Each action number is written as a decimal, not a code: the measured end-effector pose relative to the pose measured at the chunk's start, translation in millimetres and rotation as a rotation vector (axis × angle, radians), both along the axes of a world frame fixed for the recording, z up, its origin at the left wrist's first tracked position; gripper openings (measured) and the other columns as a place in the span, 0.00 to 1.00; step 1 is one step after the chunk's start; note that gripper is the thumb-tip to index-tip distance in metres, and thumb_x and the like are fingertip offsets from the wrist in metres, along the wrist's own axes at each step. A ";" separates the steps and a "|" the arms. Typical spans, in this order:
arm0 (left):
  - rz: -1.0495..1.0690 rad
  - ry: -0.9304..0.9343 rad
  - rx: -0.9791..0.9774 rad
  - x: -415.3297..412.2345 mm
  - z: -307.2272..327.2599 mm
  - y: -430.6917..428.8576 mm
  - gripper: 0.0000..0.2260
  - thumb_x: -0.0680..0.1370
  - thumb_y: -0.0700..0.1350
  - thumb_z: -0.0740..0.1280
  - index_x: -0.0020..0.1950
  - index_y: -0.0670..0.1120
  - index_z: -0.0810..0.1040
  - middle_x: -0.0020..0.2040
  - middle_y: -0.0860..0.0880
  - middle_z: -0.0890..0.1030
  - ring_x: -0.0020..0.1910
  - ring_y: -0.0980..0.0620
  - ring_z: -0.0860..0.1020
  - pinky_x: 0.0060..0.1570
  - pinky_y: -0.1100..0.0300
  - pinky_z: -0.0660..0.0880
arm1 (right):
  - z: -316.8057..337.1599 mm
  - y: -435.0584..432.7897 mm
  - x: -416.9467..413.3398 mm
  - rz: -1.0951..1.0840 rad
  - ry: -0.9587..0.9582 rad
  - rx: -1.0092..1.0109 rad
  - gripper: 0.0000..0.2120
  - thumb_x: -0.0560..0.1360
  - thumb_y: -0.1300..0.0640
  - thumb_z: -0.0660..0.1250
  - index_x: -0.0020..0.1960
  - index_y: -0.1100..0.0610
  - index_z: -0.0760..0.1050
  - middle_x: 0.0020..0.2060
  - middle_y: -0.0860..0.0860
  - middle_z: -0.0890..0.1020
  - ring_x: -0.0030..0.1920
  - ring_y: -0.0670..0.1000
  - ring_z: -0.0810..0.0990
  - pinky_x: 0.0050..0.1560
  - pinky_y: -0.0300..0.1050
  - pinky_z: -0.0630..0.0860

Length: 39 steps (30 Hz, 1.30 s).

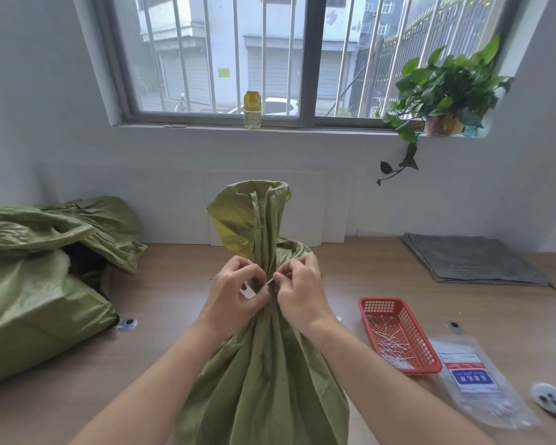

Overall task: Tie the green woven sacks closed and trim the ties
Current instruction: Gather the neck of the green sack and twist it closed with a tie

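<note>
Left hand (238, 292) and right hand (300, 292) (both curled) pinch tie (270, 280) on sack (265, 380).

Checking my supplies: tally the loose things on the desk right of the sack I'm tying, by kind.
Red basket: 1
Clear plastic packet: 1
Grey folded mat: 1
White object at the frame edge: 1
Total: 4

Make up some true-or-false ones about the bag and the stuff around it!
1. The left hand and right hand pinch a white tie at the neck of the sack. True.
2. The red basket is left of the sack. False: it is on the right.
3. The basket holds white strips. True.
4. The plant sits on the floor. False: it is on the windowsill.
</note>
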<state>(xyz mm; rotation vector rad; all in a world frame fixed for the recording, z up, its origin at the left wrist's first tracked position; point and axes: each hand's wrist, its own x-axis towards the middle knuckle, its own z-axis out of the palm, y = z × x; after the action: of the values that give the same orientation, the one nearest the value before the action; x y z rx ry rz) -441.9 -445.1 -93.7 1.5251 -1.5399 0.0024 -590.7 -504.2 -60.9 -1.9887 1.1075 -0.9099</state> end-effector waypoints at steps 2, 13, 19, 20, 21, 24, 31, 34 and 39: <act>-0.008 0.000 0.006 4.7 -2.4 -0.1 0.07 0.73 0.40 0.76 0.43 0.50 0.81 0.46 0.52 0.74 0.45 0.56 0.76 0.41 0.68 0.72 | 0.7 1.4 0.6 -0.007 -0.037 -0.003 0.07 0.83 0.60 0.64 0.47 0.57 0.76 0.53 0.50 0.70 0.49 0.48 0.74 0.53 0.43 0.75; -0.031 0.149 -0.060 4.0 -18.2 -0.7 0.07 0.74 0.34 0.75 0.42 0.45 0.81 0.44 0.49 0.78 0.37 0.50 0.78 0.38 0.60 0.77 | -1.4 -8.2 -10.8 0.116 0.166 -0.103 0.11 0.85 0.51 0.59 0.47 0.55 0.72 0.46 0.48 0.73 0.44 0.44 0.72 0.43 0.39 0.64; -0.121 0.219 -0.079 -5.2 -12.1 -2.2 0.05 0.74 0.37 0.77 0.45 0.44 0.83 0.45 0.48 0.80 0.38 0.49 0.80 0.38 0.59 0.79 | -6.1 -11.8 -12.2 0.234 0.034 -0.008 0.16 0.82 0.48 0.65 0.41 0.57 0.76 0.33 0.46 0.76 0.35 0.44 0.72 0.38 0.42 0.69; -0.121 0.250 -0.077 -5.7 -11.8 -1.8 0.05 0.74 0.37 0.77 0.45 0.44 0.83 0.44 0.48 0.80 0.37 0.49 0.79 0.38 0.59 0.79 | -5.3 -12.4 -11.8 0.234 0.019 0.016 0.14 0.81 0.48 0.66 0.40 0.56 0.76 0.32 0.45 0.75 0.34 0.43 0.72 0.38 0.40 0.69; -0.120 0.280 -0.074 -6.6 -11.4 -1.0 0.05 0.74 0.36 0.77 0.44 0.44 0.83 0.44 0.48 0.80 0.37 0.49 0.79 0.38 0.58 0.79 | -4.9 -13.1 -11.0 0.231 0.012 0.040 0.13 0.79 0.49 0.67 0.39 0.55 0.77 0.31 0.44 0.76 0.34 0.42 0.72 0.37 0.39 0.69; -0.105 0.340 -0.062 -8.3 -12.2 0.4 0.07 0.74 0.35 0.76 0.43 0.46 0.84 0.44 0.49 0.80 0.38 0.48 0.80 0.39 0.53 0.80 | -3.1 -13.8 -8.8 0.204 -0.003 0.099 0.11 0.77 0.51 0.70 0.37 0.52 0.79 0.29 0.42 0.78 0.33 0.41 0.75 0.38 0.38 0.71; -0.124 0.473 0.037 -6.3 -13.9 1.9 0.08 0.75 0.36 0.74 0.44 0.48 0.82 0.45 0.46 0.80 0.42 0.46 0.81 0.43 0.52 0.82 | -2.2 -12.7 -6.2 0.211 0.026 0.037 0.12 0.77 0.54 0.67 0.39 0.61 0.77 0.35 0.58 0.81 0.34 0.47 0.74 0.39 0.53 0.77; -0.176 0.574 0.096 -6.8 -15.7 1.6 0.06 0.77 0.35 0.72 0.45 0.45 0.79 0.40 0.42 0.78 0.37 0.48 0.76 0.37 0.58 0.76 | -6.1 -11.1 -5.8 0.234 0.026 -0.027 0.12 0.79 0.55 0.67 0.39 0.62 0.77 0.32 0.56 0.79 0.32 0.45 0.71 0.35 0.44 0.70; -0.196 0.590 0.086 -8.8 -14.3 -0.4 0.10 0.75 0.36 0.70 0.39 0.43 0.70 0.34 0.51 0.70 0.35 0.54 0.67 0.34 0.61 0.66 | -9.1 -9.6 -2.0 0.212 -0.024 -0.077 0.11 0.79 0.57 0.67 0.39 0.59 0.78 0.30 0.53 0.78 0.29 0.44 0.70 0.32 0.39 0.68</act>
<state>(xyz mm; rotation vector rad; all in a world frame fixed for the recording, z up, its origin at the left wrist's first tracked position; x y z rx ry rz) -450.7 -445.5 -108.0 1.2768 -1.2085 -0.5823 -592.6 -513.8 -70.0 -2.1051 0.8409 -0.8726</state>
